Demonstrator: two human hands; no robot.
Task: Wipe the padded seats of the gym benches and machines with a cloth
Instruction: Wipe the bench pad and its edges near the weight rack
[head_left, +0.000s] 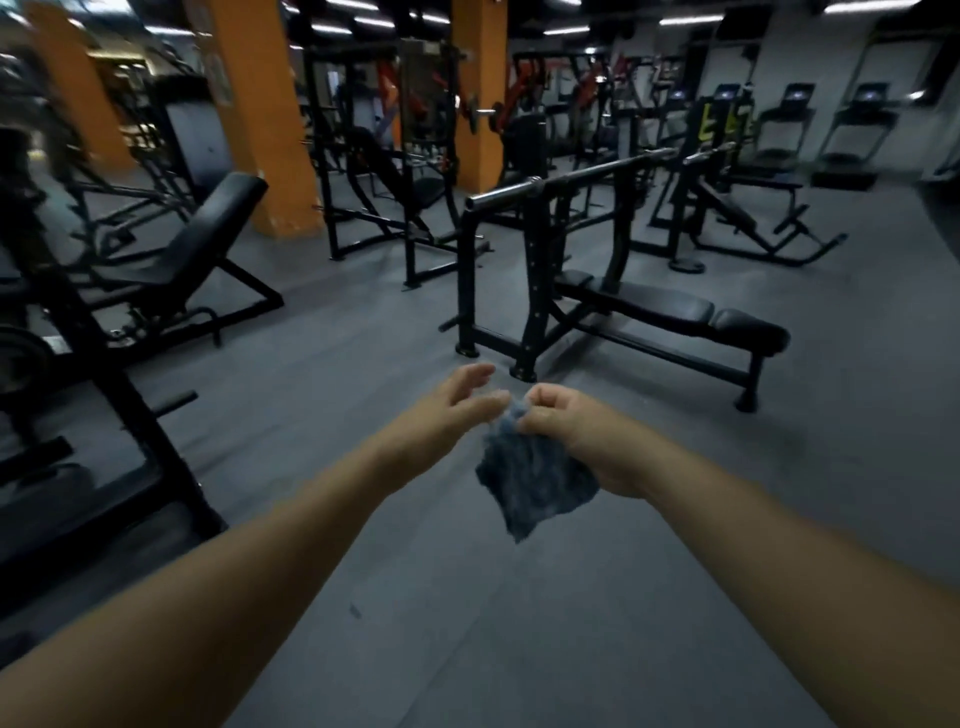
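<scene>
The dark blue cloth (530, 478) hangs in mid-air at centre frame, long axis near vertical, its loose corner pointing to 6 o'clock. The right hand (566, 431) pinches its top edge with curled fingers. The left hand (452, 410), at 9 o'clock of it, is loosely spread and holds nothing. A flat bench (675, 312) stands at 1 o'clock.

Open grey rubber floor (519, 623) lies near; far right the black padded flat bench (675, 312), left the black incline bench (197, 244) block passage
</scene>
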